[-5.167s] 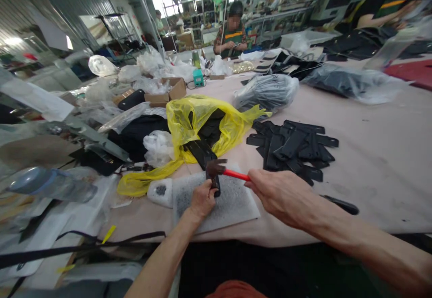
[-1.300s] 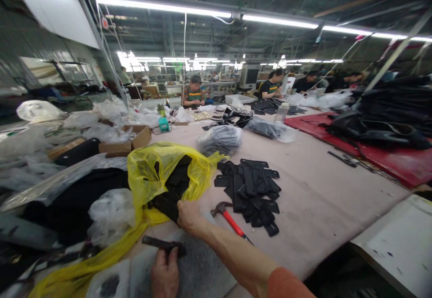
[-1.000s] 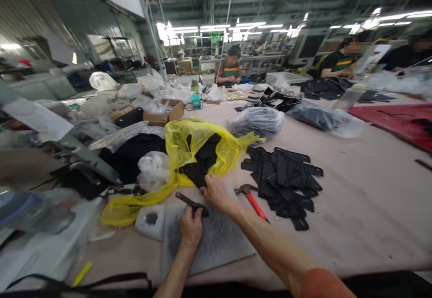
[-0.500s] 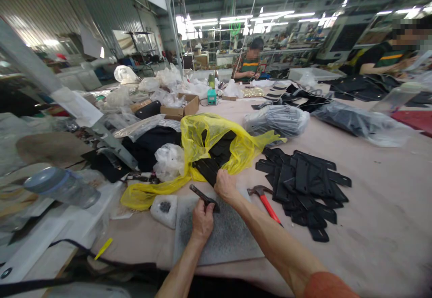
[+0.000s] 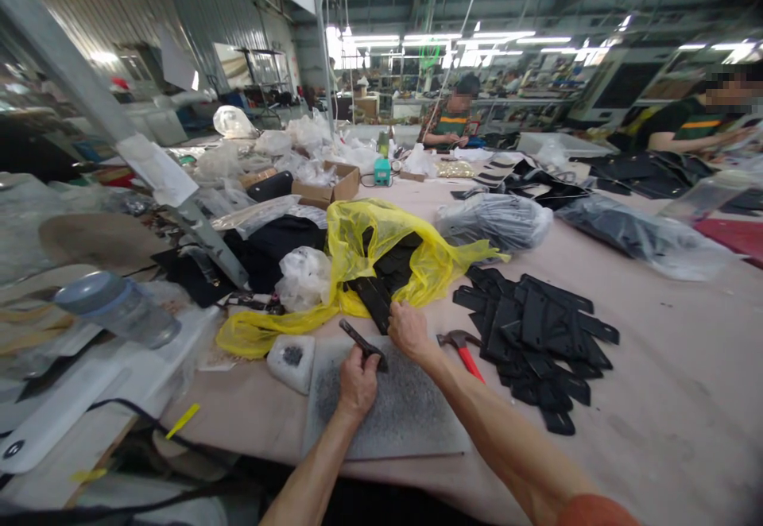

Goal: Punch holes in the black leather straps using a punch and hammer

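Note:
My left hand [image 5: 358,381], low over the grey board, is closed around a narrow black piece [image 5: 361,342], its far end pointing up and left. My right hand [image 5: 408,329] is at the mouth of the yellow plastic bag [image 5: 417,260], fingers pinched at the edge of a flat black strip [image 5: 370,302] that sticks out of the bag; the fingertips are partly hidden. More black pieces show inside the bag. Under both hands lies the speckled grey board [image 5: 393,423].
A claw hammer with red handle [image 5: 468,355] lies right of the board, beside a heap of black slotted pieces [image 5: 536,327]. A small white block [image 5: 292,361] is left of the board. A slanted metal post [image 5: 208,248] and plastic jar [image 5: 119,311] stand left. Two people sit across the table.
My right hand has shifted slightly right, and more of the black strip shows beside it. My left hand keeps its hold on the black piece. The camera view has turned a little left.

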`<state>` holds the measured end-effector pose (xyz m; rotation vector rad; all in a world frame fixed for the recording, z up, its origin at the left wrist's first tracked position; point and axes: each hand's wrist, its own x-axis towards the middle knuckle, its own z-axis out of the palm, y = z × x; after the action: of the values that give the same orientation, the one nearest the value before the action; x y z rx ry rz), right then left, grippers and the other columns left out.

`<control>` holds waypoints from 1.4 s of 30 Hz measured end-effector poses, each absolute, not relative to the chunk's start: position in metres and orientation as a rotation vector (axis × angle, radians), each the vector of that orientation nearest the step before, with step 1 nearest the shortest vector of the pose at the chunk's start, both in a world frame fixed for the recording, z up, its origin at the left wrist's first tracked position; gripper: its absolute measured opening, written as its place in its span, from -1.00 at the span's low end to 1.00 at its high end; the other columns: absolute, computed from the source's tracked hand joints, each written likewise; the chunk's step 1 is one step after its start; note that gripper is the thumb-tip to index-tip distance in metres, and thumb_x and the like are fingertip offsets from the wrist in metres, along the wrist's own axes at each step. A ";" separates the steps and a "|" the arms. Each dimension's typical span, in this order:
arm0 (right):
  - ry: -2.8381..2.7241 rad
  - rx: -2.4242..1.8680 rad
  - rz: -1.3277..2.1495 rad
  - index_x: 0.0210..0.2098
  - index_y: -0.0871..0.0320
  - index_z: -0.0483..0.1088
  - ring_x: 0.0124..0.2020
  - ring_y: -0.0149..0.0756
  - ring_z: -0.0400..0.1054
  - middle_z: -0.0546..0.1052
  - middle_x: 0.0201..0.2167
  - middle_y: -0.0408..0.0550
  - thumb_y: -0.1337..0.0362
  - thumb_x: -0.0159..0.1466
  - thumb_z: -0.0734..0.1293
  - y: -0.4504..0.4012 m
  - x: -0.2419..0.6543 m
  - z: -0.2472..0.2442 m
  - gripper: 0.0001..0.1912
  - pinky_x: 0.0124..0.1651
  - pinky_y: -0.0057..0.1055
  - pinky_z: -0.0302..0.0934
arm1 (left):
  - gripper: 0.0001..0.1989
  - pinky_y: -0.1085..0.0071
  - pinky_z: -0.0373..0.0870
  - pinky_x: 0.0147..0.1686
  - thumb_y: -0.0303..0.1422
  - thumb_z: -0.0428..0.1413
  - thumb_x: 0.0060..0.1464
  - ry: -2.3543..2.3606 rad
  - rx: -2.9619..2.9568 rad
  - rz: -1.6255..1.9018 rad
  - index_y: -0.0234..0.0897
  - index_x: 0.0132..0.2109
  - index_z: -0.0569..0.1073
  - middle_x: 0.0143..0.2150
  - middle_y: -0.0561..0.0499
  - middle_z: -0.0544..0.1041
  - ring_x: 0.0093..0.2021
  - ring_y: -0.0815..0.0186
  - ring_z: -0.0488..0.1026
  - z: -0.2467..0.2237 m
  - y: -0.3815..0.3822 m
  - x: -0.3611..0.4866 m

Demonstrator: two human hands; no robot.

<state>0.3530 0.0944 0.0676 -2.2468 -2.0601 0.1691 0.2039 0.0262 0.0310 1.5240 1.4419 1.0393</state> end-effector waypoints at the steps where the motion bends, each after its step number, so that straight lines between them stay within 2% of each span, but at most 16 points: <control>1: -2.068 -2.233 0.152 -0.18 0.21 0.35 -0.16 -0.16 0.40 0.46 -0.19 0.14 0.34 0.25 0.21 0.094 0.351 0.069 -0.83 -0.16 -0.35 0.14 | -0.85 0.41 0.32 -0.31 -0.34 0.03 0.05 1.438 1.526 1.047 -0.28 -0.26 0.44 -0.37 -0.02 0.55 -0.34 0.25 0.48 0.031 0.026 0.204; 8: -2.167 -2.123 0.093 -0.16 0.17 0.32 -0.07 -0.14 0.32 0.40 -0.13 0.09 0.15 0.20 0.32 0.114 0.335 0.074 -0.72 -0.05 -0.30 0.12 | -0.86 0.41 0.31 -0.32 -0.35 0.02 0.05 1.420 1.508 1.058 -0.29 -0.27 0.42 -0.38 -0.03 0.54 -0.34 0.25 0.47 0.030 0.027 0.204; 16: -2.163 -2.181 0.089 -0.14 0.29 0.31 -0.13 -0.11 0.39 0.42 -0.17 0.21 0.34 0.16 0.28 0.134 0.316 0.066 -0.73 -0.12 -0.29 0.17 | -0.86 0.39 0.33 -0.30 -0.38 0.01 0.04 1.423 1.488 1.067 -0.30 -0.26 0.44 -0.36 -0.04 0.55 -0.32 0.23 0.47 0.032 0.026 0.205; 19: -2.165 -2.194 0.102 -0.11 0.29 0.29 -0.18 -0.16 0.42 0.45 -0.24 0.19 0.39 0.19 0.23 0.132 0.310 0.064 -0.74 -0.14 -0.31 0.18 | -0.85 0.38 0.33 -0.30 -0.40 0.01 0.05 1.423 1.494 1.064 -0.31 -0.25 0.44 -0.35 -0.06 0.56 -0.31 0.23 0.48 0.032 0.026 0.205; 22: -2.153 -2.205 0.110 -0.12 0.28 0.28 -0.20 -0.18 0.41 0.45 -0.25 0.17 0.37 0.21 0.23 0.128 0.304 0.063 -0.75 -0.16 -0.32 0.18 | -0.84 0.38 0.33 -0.30 -0.39 0.01 0.06 1.426 1.497 1.058 -0.32 -0.23 0.44 -0.34 -0.07 0.56 -0.31 0.22 0.48 0.032 0.026 0.206; 26: -2.140 -2.165 0.065 -0.11 0.24 0.28 -0.03 -0.08 0.30 0.36 -0.07 0.22 0.28 0.15 0.29 0.128 0.298 0.064 -0.69 -0.09 -0.26 0.17 | -0.83 0.37 0.35 -0.27 -0.40 0.01 0.05 1.424 1.492 1.066 -0.31 -0.22 0.44 -0.32 -0.07 0.56 -0.29 0.23 0.47 0.033 0.026 0.206; 28: -2.133 -2.145 0.053 -0.12 0.23 0.28 -0.01 -0.05 0.27 0.34 -0.06 0.22 0.29 0.11 0.31 0.132 0.297 0.065 -0.67 -0.07 -0.23 0.17 | -0.84 0.37 0.35 -0.28 -0.39 0.02 0.05 1.420 1.479 1.068 -0.31 -0.23 0.44 -0.33 -0.06 0.56 -0.30 0.23 0.47 0.033 0.026 0.206; 36: -2.039 -2.229 0.153 -0.07 0.31 0.31 -0.12 -0.07 0.41 0.41 -0.13 0.27 0.39 0.16 0.25 0.149 0.299 0.064 -0.67 -0.09 -0.21 0.19 | -0.88 0.39 0.33 -0.31 -0.41 0.01 0.07 1.420 1.467 1.067 -0.29 -0.27 0.43 -0.36 -0.03 0.54 -0.34 0.25 0.46 0.028 0.026 0.206; 38: -2.025 -2.235 0.217 -0.09 0.30 0.35 -0.15 -0.09 0.44 0.45 -0.16 0.25 0.39 0.17 0.23 0.152 0.302 0.063 -0.70 -0.10 -0.24 0.20 | -0.89 0.40 0.33 -0.32 -0.40 0.01 0.07 1.416 1.458 1.068 -0.29 -0.27 0.42 -0.36 -0.03 0.54 -0.34 0.26 0.46 0.029 0.026 0.206; 42: -2.045 -2.154 0.362 -0.27 0.20 0.46 -0.15 -0.17 0.45 0.52 -0.21 0.14 0.36 0.18 0.23 0.157 0.306 0.065 -0.81 -0.13 -0.36 0.20 | -0.90 0.42 0.31 -0.34 -0.40 0.02 0.07 1.420 1.448 1.062 -0.30 -0.27 0.41 -0.39 -0.02 0.53 -0.36 0.27 0.45 0.029 0.026 0.206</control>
<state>0.3065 0.1572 0.0650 -2.1540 -2.0446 0.3615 0.2057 0.0259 0.0290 1.4481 1.4204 1.0615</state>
